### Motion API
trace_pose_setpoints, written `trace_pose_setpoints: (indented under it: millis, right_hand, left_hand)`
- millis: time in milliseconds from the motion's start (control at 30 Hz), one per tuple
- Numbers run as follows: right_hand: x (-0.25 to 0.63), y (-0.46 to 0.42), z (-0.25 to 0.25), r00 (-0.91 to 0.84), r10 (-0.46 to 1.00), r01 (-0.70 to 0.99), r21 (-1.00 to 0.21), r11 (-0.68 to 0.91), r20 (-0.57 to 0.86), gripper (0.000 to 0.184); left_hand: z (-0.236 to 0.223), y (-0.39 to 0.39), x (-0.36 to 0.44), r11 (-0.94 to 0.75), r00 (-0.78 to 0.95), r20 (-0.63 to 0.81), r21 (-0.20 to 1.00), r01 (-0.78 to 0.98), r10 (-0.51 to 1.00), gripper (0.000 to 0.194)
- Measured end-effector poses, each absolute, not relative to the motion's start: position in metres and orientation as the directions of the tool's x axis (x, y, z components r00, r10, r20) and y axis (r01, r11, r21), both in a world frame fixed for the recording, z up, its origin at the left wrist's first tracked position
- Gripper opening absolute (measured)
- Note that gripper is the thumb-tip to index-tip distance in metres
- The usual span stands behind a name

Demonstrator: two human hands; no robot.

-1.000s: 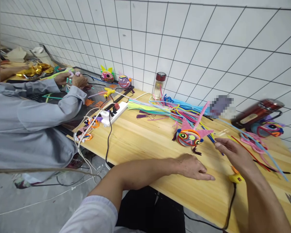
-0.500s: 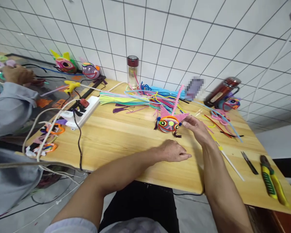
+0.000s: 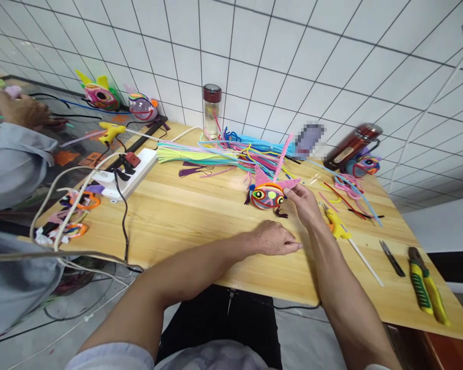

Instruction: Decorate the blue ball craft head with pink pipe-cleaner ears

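Observation:
A colourful pipe-cleaner fish figure (image 3: 268, 194) with pink fins stands on the wooden table (image 3: 185, 216). My right hand (image 3: 303, 201) reaches to its right side, thumb and fingers pinched on the pink fin. My left hand (image 3: 274, 239) lies flat on the table just in front of the figure, fingers stretched out, holding nothing. A yellow glue gun (image 3: 336, 226) lies right of my right wrist.
A heap of coloured pipe cleaners (image 3: 231, 154) and a glass bottle (image 3: 211, 111) stand behind. A power strip (image 3: 125, 174) with cables is at left. Cutters (image 3: 391, 258) and yellow-green pliers (image 3: 424, 285) lie at right. A person in grey (image 3: 15, 169) works at left.
The view swung right over the first half second. My right hand came from the table's right to the fish figure and closed on its pink fin. My left hand stayed flat.

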State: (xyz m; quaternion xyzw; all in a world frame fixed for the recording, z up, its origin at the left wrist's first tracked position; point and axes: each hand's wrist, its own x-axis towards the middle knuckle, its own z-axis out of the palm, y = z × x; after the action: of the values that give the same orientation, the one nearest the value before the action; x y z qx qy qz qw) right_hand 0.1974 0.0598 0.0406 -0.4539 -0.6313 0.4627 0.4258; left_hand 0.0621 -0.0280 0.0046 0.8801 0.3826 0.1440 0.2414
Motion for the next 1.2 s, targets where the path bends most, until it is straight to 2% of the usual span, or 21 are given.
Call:
trace_pose_setpoints:
  millis: [267, 433, 600, 667, 767, 833, 933, 1033, 1200]
  right_hand:
    - [0.196, 0.062, 0.028, -0.179, 0.970, 0.163, -0.967, 0.194, 0.164, 0.032]
    - [0.193, 0.060, 0.026, -0.201, 0.963, 0.161, -0.964, 0.213, 0.179, 0.032]
    - [0.205, 0.060, 0.031, -0.237, 0.956, 0.142, -0.968, 0.208, 0.171, 0.043]
    - [0.225, 0.068, 0.040, -0.116, 0.977, 0.099, -0.977, 0.190, 0.178, 0.052]
    - [0.270, 0.089, 0.063, 0.208, 0.968, 0.045, -0.990, 0.137, 0.143, 0.058]
    - [0.299, 0.107, 0.082, 0.382, 0.914, 0.102, -0.989, 0.107, 0.138, 0.064]
    - [0.329, 0.127, 0.107, 0.556, 0.822, 0.176, -0.984, 0.034, 0.128, 0.071]
    - [0.335, 0.128, 0.114, 0.578, 0.804, 0.193, -0.981, 0.033, 0.141, 0.073]
    - [0.293, 0.094, 0.077, 0.392, 0.913, 0.192, -0.980, 0.042, 0.116, 0.067]
  left_hand:
    - [0.009, -0.027, 0.061, -0.573, 0.676, 0.002, 0.533, 0.622, 0.737, 0.056]
    - [0.009, -0.029, 0.061, -0.582, 0.665, 0.036, 0.520, 0.625, 0.746, 0.053]
    - [0.008, -0.031, 0.061, -0.606, 0.665, 0.079, 0.501, 0.618, 0.743, 0.049]
    - [0.008, -0.031, 0.061, -0.613, 0.669, 0.079, 0.489, 0.620, 0.739, 0.050]
    - [0.008, -0.031, 0.060, -0.620, 0.678, 0.072, 0.484, 0.618, 0.732, 0.051]
    - [0.008, -0.030, 0.060, -0.618, 0.677, 0.064, 0.479, 0.623, 0.733, 0.050]
    - [0.009, -0.031, 0.061, -0.612, 0.675, 0.042, 0.466, 0.639, 0.737, 0.050]
    - [0.012, -0.031, 0.061, -0.614, 0.674, 0.049, 0.467, 0.637, 0.737, 0.049]
    - [0.011, -0.031, 0.060, -0.615, 0.669, 0.083, 0.488, 0.619, 0.739, 0.050]
